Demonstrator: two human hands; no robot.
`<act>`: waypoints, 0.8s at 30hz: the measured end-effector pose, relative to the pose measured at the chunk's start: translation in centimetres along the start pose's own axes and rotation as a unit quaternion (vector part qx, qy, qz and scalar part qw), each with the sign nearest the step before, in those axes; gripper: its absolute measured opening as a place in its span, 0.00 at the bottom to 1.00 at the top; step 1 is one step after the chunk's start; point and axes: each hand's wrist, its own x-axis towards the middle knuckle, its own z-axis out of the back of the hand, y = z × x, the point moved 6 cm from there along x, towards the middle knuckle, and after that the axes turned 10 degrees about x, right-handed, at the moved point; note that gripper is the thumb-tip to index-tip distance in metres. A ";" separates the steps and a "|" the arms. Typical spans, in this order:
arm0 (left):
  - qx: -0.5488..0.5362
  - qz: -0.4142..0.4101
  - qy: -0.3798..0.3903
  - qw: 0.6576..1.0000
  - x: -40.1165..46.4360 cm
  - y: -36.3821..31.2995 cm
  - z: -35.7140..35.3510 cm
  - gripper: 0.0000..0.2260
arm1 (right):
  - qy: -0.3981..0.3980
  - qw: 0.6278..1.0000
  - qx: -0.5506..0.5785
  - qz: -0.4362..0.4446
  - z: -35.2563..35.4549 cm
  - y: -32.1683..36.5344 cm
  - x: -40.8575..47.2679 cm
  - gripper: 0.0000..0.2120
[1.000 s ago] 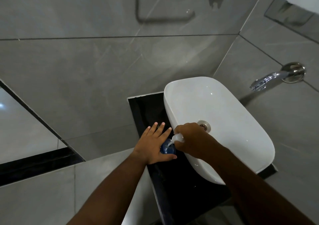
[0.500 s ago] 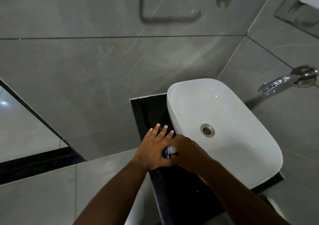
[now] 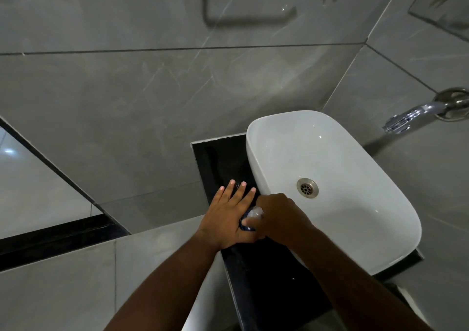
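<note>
Most of the small blue bottle [image 3: 244,226] is hidden between the two hands. Only a sliver of blue and its pale translucent cap [image 3: 254,213] show, over the glossy black counter [image 3: 220,160], just beside the white oval ceramic basin [image 3: 342,153]. Its long axis seems to run up toward the camera, cap uppermost, though this is hard to make out. The right hand [image 3: 281,216] curls its fingers round the cap. The left hand [image 3: 227,219] lies against the bottle, fingers straight and spread. A second ago the right hand covered part of the round metal drain [image 3: 307,188], which now shows whole.
</note>
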 end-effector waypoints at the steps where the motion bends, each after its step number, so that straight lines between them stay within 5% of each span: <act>1: -0.007 -0.001 -0.003 1.000 0.0 0.0 0.1 0.45 | 0.015 1.000 0.003 0.000 -0.1 -0.1 0.0 0.22; 13: -0.019 0.001 0.002 1.000 -0.2 -0.2 0.7 0.49 | 0.005 0.997 -0.032 0.073 0.3 0.0 -0.2 0.17; 18: -0.016 -0.006 0.008 1.000 -0.2 -0.2 0.8 0.50 | -0.020 0.998 -0.032 0.051 0.3 -0.3 0.2 0.20; 22: -0.020 -0.003 0.007 1.000 -0.1 -0.3 0.8 0.50 | 0.063 0.998 -0.007 0.016 -1.1 -0.9 0.4 0.25; 24: -0.016 -0.004 0.009 1.000 -0.2 -0.3 0.8 0.51 | 0.027 0.999 -0.028 0.023 -0.7 -0.8 0.6 0.23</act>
